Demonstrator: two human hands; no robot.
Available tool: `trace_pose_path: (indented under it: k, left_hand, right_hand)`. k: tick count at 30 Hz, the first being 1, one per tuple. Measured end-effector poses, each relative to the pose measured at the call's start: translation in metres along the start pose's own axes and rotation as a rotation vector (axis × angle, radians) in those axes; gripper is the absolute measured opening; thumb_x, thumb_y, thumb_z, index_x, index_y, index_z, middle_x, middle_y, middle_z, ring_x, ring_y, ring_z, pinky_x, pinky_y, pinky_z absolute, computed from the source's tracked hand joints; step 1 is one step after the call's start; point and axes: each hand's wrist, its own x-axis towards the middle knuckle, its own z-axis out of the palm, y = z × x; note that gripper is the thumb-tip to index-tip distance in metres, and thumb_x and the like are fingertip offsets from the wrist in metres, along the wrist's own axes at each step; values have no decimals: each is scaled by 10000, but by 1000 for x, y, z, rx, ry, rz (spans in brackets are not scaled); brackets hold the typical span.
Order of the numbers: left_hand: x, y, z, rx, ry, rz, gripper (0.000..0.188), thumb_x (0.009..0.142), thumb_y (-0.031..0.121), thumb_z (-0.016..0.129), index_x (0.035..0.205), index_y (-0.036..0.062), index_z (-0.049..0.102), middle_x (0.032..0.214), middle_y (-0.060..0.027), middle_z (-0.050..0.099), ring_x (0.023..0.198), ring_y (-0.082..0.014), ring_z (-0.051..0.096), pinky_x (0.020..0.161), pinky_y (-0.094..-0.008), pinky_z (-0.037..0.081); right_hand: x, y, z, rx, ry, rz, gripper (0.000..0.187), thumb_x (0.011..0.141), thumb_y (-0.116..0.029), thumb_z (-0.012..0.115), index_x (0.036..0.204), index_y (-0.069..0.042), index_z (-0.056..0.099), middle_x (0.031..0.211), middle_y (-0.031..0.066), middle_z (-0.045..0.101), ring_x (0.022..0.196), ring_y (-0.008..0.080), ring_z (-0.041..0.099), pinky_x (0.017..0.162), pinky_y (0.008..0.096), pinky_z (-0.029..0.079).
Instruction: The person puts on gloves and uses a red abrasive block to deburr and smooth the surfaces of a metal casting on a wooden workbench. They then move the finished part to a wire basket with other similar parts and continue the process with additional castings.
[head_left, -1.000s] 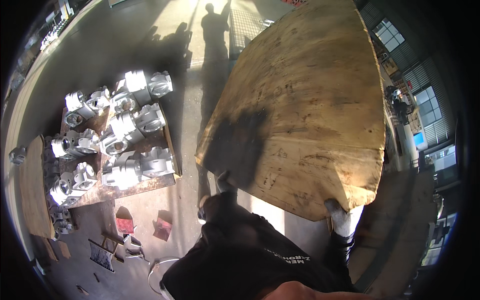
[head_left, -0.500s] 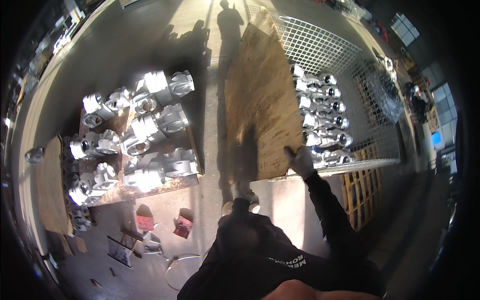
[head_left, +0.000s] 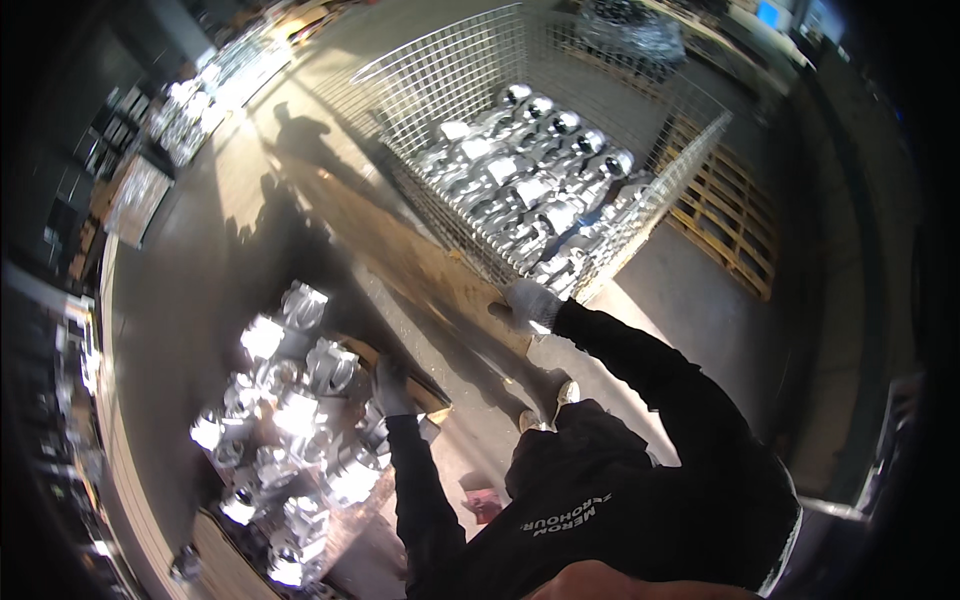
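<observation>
My gloved right hand point(head_left: 530, 306) grips the near edge of a long plywood board point(head_left: 410, 262), thumb on the board's left face. The board stands steeply on edge beside a wire mesh basket point(head_left: 440, 50). Inside the basket lie rows of shiny metal castings point(head_left: 520, 180). My gloved left hand point(head_left: 393, 388) is over the near-right corner of a low platform on the left, close to other metal castings point(head_left: 300, 415). Its fingers are dark and smeared, so their shape is unclear.
Slatted wooden pallets point(head_left: 725, 215) lie right of the basket. A plastic-wrapped load point(head_left: 630, 35) stands behind it. A red object point(head_left: 482, 502) is on the floor by my left forearm. Another board point(head_left: 235, 560) leans at lower left.
My view has swung to the right. The board has tipped from lying broad-side up to standing on edge, still in my right hand. My left hand has come into view beside the castings.
</observation>
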Motion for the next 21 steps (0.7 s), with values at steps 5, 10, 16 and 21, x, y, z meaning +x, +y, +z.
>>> trace_pose_path:
  k: [5, 10, 16, 21]
  left_hand:
    - [27, 124, 60, 695, 61, 243, 564, 927, 77, 693, 1438, 44, 458, 1299, -107, 573, 1160, -208, 565, 1008, -342, 455]
    - [35, 206, 123, 1357, -104, 666, 974, 716, 256, 879, 1520, 106, 349, 1544, -166, 354, 1432, -367, 342, 1154, -465, 354]
    - [39, 189, 164, 1514, -606, 949, 771, 609, 127, 862, 1308, 111, 536, 1359, -99, 538, 1317, -363, 464, 1131, -513, 354]
    - [-8, 168, 198, 1456, -690, 983, 293, 708, 166, 774, 957, 97, 636, 991, -121, 629, 1080, -379, 571, 978, -517, 407]
  right_hand:
    - [-102, 29, -41, 166, 285, -5, 303, 933, -250, 641, 1071, 20, 656, 782, 249, 663, 743, 411, 670, 672, 459, 545]
    - [-256, 73, -63, 150, 244, -1, 364, 935, -144, 642, 1277, -19, 638, 999, 201, 716, 807, 351, 697, 758, 408, 568]
    - [-411, 78, -81, 176, 332, 382, 328, 813, -2, 692, 1132, -64, 735, 1021, 193, 730, 850, 324, 729, 761, 379, 580]
    - [-498, 102, -86, 133, 465, 443, 307, 800, 2, 686, 1099, -43, 737, 1070, 206, 720, 960, 359, 711, 823, 389, 571]
